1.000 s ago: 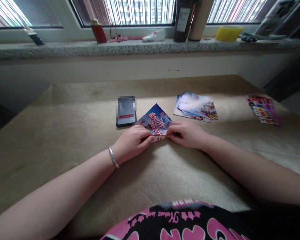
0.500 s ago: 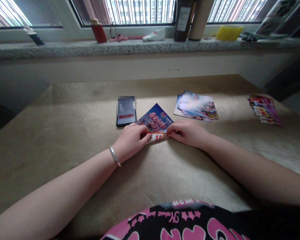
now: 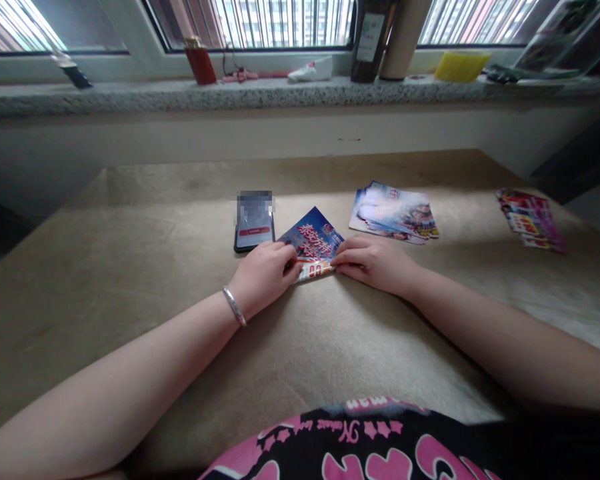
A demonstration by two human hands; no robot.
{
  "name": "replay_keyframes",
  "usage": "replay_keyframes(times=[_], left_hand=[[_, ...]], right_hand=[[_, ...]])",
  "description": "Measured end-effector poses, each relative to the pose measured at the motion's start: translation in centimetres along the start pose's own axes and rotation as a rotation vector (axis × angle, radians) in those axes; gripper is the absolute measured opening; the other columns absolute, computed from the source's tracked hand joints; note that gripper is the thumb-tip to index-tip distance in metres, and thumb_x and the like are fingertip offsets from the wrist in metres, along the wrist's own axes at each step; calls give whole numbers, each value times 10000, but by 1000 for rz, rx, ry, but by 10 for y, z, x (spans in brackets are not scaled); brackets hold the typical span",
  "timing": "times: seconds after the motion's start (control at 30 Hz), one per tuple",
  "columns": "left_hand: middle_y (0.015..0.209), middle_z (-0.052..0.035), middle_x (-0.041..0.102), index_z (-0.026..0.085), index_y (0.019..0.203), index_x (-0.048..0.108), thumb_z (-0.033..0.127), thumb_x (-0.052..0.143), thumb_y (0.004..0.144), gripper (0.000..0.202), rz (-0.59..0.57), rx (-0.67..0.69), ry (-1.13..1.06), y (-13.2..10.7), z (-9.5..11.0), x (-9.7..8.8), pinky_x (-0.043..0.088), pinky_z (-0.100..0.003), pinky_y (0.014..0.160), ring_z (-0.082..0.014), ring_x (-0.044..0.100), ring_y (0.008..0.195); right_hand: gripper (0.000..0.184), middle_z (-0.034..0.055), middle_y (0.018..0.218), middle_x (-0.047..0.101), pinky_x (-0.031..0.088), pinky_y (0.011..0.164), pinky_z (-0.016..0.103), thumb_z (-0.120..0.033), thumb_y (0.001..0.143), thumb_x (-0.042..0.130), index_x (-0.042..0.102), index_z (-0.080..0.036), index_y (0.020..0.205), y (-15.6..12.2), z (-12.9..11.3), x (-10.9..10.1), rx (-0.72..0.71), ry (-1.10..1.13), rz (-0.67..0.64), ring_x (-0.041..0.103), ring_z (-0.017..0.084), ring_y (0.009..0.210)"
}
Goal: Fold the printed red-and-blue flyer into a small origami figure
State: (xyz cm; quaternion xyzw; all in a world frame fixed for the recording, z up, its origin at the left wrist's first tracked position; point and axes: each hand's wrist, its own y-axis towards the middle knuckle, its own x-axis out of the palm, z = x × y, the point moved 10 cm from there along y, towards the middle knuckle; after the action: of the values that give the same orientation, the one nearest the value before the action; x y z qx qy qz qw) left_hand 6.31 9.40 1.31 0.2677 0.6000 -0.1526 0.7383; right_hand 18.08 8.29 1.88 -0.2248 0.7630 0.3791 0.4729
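A: Hands?
B: Left hand and right hand both pinch the leaflet at its near edge, fingertips pressed down. Probably pinning the fold flat.
A: Where is it?
B: On the table, beside the phone.

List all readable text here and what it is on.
"man", end of a word on the shirt; script below it unreadable.
On the folded leaflet: large red characters, too blurred.
On the phone: screen blurred out.
On the bottle label: too small.
On the leaflet stack: too small.
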Motion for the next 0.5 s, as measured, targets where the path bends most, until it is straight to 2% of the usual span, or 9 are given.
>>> replay_keyframes(times=[0.2,0.43,0.5], left_hand=[[875,-67,571,139,779,571,282,515,873,180,33,-7,-52,0,-1,-2,462,-296,723,-157,531,762],[852,-63,569,131,807,576,270,533,865,157,52,-37,-12,2,-3,-3,478,-301,718,-159,539,749],[845,-55,572,132,863,586,262,562,847,134,81,-50,-25,1,-6,-4,482,-292,702,-155,543,739]], right_hand=[[182,62,936,683,473,733,285,-266,885,547,712,-200,922,0,3,1,25,-5,-10,611,161,843],[215,73,923,681,464,752,314,-287,898,526,722,-205,934,1,4,1,24,-58,-1,583,177,850],[209,76,921,681,461,736,309,-282,893,533,723,-205,934,1,2,0,10,-62,2,584,174,836]])
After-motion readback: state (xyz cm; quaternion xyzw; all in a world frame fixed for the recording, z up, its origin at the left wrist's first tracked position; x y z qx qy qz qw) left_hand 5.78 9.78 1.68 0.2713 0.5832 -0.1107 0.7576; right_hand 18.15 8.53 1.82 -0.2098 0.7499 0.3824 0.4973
